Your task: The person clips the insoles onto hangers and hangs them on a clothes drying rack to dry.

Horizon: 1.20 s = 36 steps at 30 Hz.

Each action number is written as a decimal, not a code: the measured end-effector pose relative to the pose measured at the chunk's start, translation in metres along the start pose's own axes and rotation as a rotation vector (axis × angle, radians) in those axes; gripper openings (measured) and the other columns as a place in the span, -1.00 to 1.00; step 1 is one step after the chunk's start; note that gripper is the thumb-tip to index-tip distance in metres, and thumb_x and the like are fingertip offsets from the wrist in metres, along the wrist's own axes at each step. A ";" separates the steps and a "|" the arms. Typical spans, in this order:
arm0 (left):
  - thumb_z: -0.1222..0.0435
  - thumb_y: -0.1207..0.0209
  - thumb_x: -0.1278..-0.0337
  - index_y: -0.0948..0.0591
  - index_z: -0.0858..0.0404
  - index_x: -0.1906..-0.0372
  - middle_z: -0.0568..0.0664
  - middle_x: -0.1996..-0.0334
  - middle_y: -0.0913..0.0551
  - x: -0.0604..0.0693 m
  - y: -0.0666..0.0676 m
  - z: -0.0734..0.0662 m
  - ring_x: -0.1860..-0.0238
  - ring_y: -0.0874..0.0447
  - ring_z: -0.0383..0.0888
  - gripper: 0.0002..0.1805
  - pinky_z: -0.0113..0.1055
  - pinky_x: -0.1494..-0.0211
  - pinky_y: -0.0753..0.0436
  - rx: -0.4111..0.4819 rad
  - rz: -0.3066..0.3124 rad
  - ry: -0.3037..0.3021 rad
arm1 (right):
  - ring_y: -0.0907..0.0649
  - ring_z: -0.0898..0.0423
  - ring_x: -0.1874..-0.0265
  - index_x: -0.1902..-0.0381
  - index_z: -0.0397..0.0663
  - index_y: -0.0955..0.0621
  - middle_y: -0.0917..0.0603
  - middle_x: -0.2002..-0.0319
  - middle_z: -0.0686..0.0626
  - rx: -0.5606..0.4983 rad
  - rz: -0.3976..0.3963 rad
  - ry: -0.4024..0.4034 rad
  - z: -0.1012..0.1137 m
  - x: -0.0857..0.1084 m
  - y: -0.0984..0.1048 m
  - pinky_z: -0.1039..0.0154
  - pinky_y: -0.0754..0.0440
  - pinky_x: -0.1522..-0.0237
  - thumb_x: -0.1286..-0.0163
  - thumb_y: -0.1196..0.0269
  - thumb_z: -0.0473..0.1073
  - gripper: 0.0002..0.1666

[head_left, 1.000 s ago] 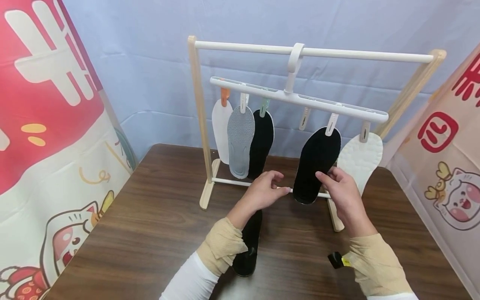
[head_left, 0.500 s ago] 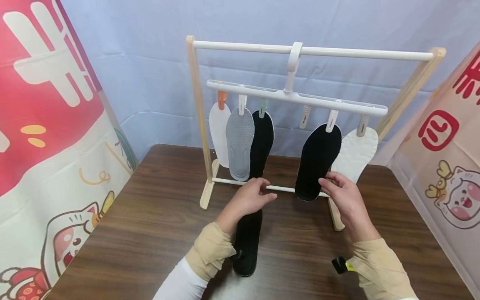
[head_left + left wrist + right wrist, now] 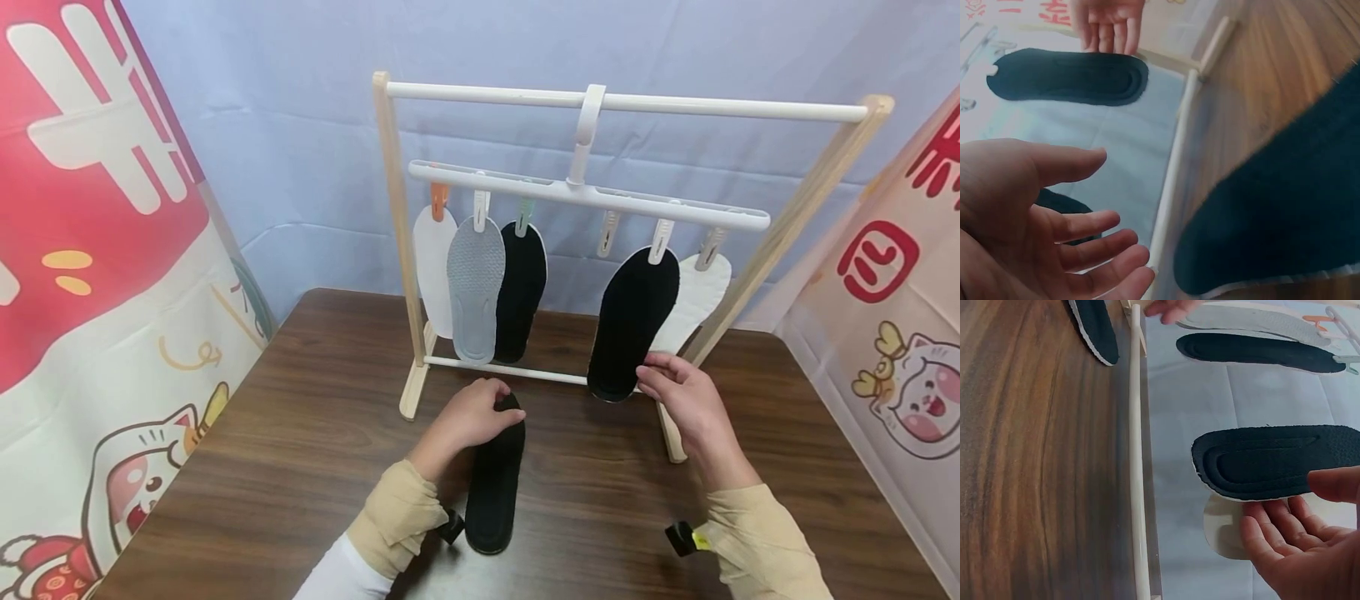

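Note:
In the head view, my left hand (image 3: 480,412) is at the top end of a black insole (image 3: 495,483) lying on the table. The left wrist view shows its fingers apart with nothing between them, the table insole (image 3: 1285,200) off to one side. My right hand (image 3: 686,396) is at the lower edge of a black insole (image 3: 633,325) hanging from a white clip (image 3: 661,242). In the right wrist view, the thumb overlaps that insole's edge while the loosely extended fingers lie beyond it. A white insole (image 3: 693,296) hangs just behind, partly hidden.
A white clip hanger (image 3: 502,182) hangs from a wood-and-white rack (image 3: 487,93). On its left side hang a white insole (image 3: 431,267), a grey insole (image 3: 476,292) and a black insole (image 3: 522,287). One clip (image 3: 608,233) holds nothing. Printed cloths flank the table (image 3: 300,450).
My left hand has moved left and down to the insole on the table. My right thumb has slid from the hanging black insole's face to its edge. The hanger has turned slightly.

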<state>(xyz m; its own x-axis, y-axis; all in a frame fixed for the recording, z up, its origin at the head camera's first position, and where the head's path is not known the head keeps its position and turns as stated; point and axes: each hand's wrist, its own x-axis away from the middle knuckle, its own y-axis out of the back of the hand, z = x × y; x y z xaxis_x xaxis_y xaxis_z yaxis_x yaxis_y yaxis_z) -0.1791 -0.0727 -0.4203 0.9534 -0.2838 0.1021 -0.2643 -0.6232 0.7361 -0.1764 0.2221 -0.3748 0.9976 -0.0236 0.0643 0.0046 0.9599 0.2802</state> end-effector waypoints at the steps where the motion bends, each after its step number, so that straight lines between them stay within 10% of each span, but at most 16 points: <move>1: 0.05 -0.27 -0.32 -0.59 0.29 -0.19 0.13 -0.03 -0.62 0.001 0.000 0.003 -0.10 -0.60 0.07 -0.51 -0.04 -0.20 -0.54 -0.010 -0.002 0.009 | -0.66 0.47 0.19 -0.31 -0.47 -0.37 -0.62 0.21 0.32 -0.005 0.000 0.000 -0.001 0.000 0.000 0.50 -0.59 0.01 -0.53 -0.20 -0.14 -0.41; 28: 0.02 -0.33 -0.24 -0.60 0.34 -0.03 0.18 0.03 -0.69 0.019 -0.015 0.039 0.00 -0.66 0.13 -0.51 -0.02 -0.08 -0.60 -0.156 0.022 0.153 | -0.69 0.39 0.15 -0.30 -0.47 -0.41 -0.71 0.15 0.14 0.032 0.051 -0.029 -0.018 0.006 -0.003 0.44 -0.63 0.00 -0.56 -0.16 -0.14 -0.45; 36: -0.05 -0.33 -0.22 -0.58 0.16 0.48 0.01 0.41 -0.66 0.023 -0.016 0.038 0.30 -0.65 0.02 -0.61 -0.12 0.21 -0.60 -0.238 0.055 0.196 | -0.72 0.37 0.18 -0.29 -0.50 -0.39 -0.74 0.13 0.08 -0.034 0.072 -0.034 -0.022 0.009 -0.008 0.38 -0.66 0.01 -0.55 -0.18 -0.16 -0.44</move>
<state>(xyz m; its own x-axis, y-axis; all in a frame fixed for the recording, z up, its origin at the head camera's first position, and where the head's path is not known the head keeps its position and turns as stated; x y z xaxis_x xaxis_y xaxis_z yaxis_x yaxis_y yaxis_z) -0.1589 -0.0967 -0.4551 0.9547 -0.1520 0.2558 -0.2966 -0.4161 0.8596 -0.1656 0.2209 -0.3977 0.9926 0.0374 0.1155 -0.0646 0.9683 0.2412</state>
